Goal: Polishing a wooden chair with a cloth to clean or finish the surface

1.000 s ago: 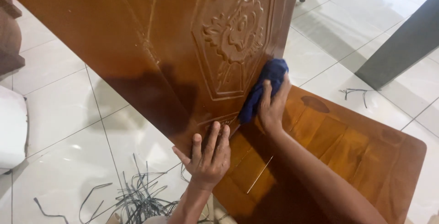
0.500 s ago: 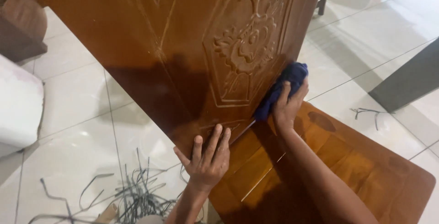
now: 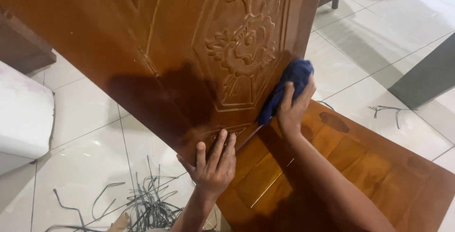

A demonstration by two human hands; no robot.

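A glossy brown carved wooden panel (image 3: 189, 47) slants over a white tiled floor (image 3: 80, 151), its lower edge meeting a flat wooden board (image 3: 360, 165) lying on the tiles. The left hand (image 3: 213, 165) lies flat with fingers spread against the panel's lower edge, while the right hand (image 3: 291, 111) pinches a dark blue cloth (image 3: 289, 85) against the panel's right edge beside the carved flower. Left of the panel, grey strips (image 3: 137, 203) litter the floor near a white cushion (image 3: 23, 118).

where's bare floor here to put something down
Bare tile lies between the white cushion and the carved panel, and more tile right of it. Crowded: grey strips by the left hand; the right hand presses a blue cloth.
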